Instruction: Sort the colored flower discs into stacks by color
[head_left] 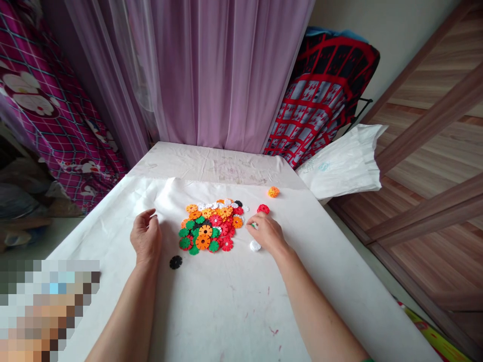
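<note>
Over on the left, a pink checked blanket (45, 100) hangs by the worktop (226, 311), which has a white cloth on it. Next, the left hand (145, 237) rests on the cloth, fingers curled loosely, holding nothing. A black disc (175, 262) lies just beside it. In the middle sits a pile of discs (211, 226), orange, red, green and white, all loose and mixed up. None look joined. The right hand (266, 232) touches the pile's edge, fingers bent low; I cannot tell if it grips a piece. A white disc (255, 246) lies by it. A red disc (263, 208) and an orange disc (273, 191) sit apart. A white bag (345, 163) lies far right.
</note>
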Demonstrator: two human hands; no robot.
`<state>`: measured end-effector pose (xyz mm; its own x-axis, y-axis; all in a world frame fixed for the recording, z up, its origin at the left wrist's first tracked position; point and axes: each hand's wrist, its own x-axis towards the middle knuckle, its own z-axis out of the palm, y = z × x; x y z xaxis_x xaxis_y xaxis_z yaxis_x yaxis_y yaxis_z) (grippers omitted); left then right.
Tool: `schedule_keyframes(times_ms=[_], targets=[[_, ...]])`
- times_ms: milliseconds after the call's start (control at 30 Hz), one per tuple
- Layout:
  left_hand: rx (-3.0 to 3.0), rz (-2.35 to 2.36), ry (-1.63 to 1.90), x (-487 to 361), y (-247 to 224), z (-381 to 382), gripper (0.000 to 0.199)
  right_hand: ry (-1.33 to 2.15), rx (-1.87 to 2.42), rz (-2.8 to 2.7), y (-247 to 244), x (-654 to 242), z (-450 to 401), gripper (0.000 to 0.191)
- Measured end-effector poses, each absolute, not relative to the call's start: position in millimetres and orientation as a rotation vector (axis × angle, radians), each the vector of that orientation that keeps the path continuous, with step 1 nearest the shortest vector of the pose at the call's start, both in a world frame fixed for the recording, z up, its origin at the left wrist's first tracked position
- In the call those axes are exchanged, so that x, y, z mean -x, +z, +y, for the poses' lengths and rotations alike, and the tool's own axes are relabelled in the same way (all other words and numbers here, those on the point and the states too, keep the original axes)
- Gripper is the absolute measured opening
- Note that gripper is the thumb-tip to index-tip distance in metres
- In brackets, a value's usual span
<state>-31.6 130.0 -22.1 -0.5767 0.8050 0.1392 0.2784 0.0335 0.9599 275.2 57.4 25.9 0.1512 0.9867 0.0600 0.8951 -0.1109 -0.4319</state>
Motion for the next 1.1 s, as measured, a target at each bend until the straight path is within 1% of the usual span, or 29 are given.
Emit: schedule_keyframes(times_ms=[133,233,333,533,800,1000,1100], targets=[[-1.110,1.883,1.559,30,-21,129,0.034,0.372,1.827,-2.004,29,-229,41,0.005],[-1.111,1.882,1.559,30,-20,128,0.033,0.342,1.791,-2.150,23,-198,33,0.018],[-1.108,1.883,1.556,30,-19,128,0.033,0.317,1.873,-2.188,16,-182,32,0.021],[-1.099,1.895,1.554,27,-14,126,0.031,0.418,2.020,-2.072,18,-177,33,0.018],[-1.102,1.892,1.546,27,-14,127,0.032,0.567,2.052,-1.927,19,-180,38,0.027],[-1.107,1.912,1.546,27,-14,127,0.031,0.642,2.020,-1.879,22,-183,46,0.023],[-1.105,1.903,1.549,27,-14,127,0.031,0.692,1.971,-1.768,20,-191,51,0.015]])
